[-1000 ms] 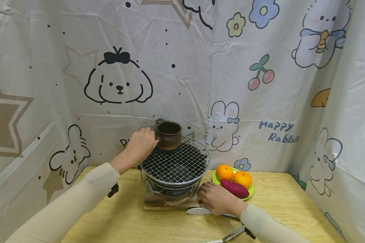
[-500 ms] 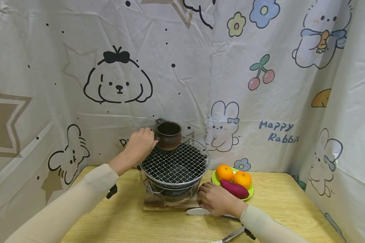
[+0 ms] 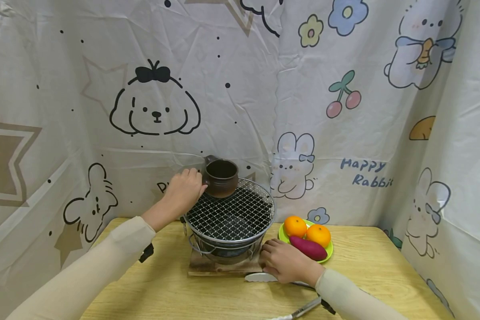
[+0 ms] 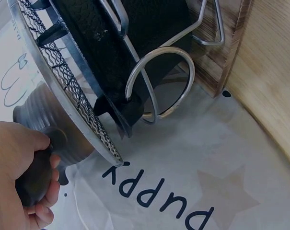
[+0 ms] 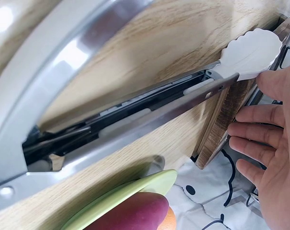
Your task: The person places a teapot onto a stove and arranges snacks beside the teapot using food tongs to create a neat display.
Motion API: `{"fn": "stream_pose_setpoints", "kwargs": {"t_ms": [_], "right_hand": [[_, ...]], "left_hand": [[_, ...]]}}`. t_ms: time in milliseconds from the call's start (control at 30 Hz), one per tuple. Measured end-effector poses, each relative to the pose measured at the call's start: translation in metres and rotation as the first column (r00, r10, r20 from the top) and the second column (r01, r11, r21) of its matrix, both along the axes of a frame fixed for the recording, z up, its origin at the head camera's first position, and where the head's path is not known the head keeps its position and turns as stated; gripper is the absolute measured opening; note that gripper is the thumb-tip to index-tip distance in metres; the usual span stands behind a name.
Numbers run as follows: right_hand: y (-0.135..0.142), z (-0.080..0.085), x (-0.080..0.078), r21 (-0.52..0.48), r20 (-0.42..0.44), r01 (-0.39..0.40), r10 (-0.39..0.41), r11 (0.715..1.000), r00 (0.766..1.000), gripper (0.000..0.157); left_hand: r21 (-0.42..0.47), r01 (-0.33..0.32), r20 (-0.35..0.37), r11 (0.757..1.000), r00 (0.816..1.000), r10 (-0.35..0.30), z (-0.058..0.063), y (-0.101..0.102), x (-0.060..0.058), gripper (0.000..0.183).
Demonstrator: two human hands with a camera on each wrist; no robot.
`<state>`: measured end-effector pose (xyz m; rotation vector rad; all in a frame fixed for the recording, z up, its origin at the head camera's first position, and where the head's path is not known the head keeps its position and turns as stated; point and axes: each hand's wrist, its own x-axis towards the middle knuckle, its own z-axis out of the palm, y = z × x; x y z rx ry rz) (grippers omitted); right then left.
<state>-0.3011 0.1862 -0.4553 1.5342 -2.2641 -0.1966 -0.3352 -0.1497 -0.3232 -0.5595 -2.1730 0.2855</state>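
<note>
- Where the mesh (image 3: 234, 222) nears the back-left of its rim, brown pot (image 3: 222, 184) is over it, mouth up, looks about level. Whether the base touches mesh, can't tell.
- My left hand (image 3: 183, 191): fingers (image 4: 51, 189) curled round the pot's side handle (image 4: 32, 182).
- My right hand (image 3: 288, 262): fingers (image 5: 257, 129) loose, slightly spread, holding nothing; just beside the right end of the wooden board (image 3: 218, 269). Contact unclear.
- Tongs (image 5: 159, 120) under that hand and sleeve, arms apart. One white scalloped tip (image 5: 252, 52) just beside my right hand; the other lies nearer the front of the counter (image 3: 164, 289).
- Grill (image 3: 228, 251) stands on the board, towards the counter's back edge; steel ring (image 4: 189, 76) on its left side.
- Green plate (image 3: 330, 254) right of grill, short of the back-right corner: two oranges (image 3: 307, 231) behind, purple sweet potato (image 3: 309, 249) in front.
- Printed cloth (image 3: 240, 102) behind the back edge; lettering reads "Happy Rabbit".
</note>
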Motion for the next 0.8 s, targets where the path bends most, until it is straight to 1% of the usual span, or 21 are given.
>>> {"fn": "stream_pose_setpoints", "kwargs": {"t_ms": [233,533,667,800], "right_hand": [[-0.0004,-0.0018,0.0009,0.006,0.019,0.005,-0.005,1.000,1.000,0.013],[-0.0002,-0.0001,0.0004,0.016,0.002,0.013,-0.013,1.000,1.000,0.014],[0.0000,0.0009,-0.0002,0.020,-0.002,0.009,-0.009,1.000,1.000,0.013],[0.0003,0.0005,-0.0007,0.019,-0.006,0.005,-0.005,1.000,1.000,0.013]], "left_hand": [[0.003,-0.003,0.014,1.000,1.000,0.003,-0.0035,-0.0018,0.0007,0.037],[0.000,-0.002,0.004,1.000,1.000,0.002,-0.0044,-0.0035,-0.0001,0.038],[0.004,0.000,0.020,1.000,1.000,0.000,-0.0035,-0.0039,0.0002,0.036],[0.015,0.015,0.041,1.000,0.999,-0.016,-0.0026,-0.0043,0.0007,0.034]]}}
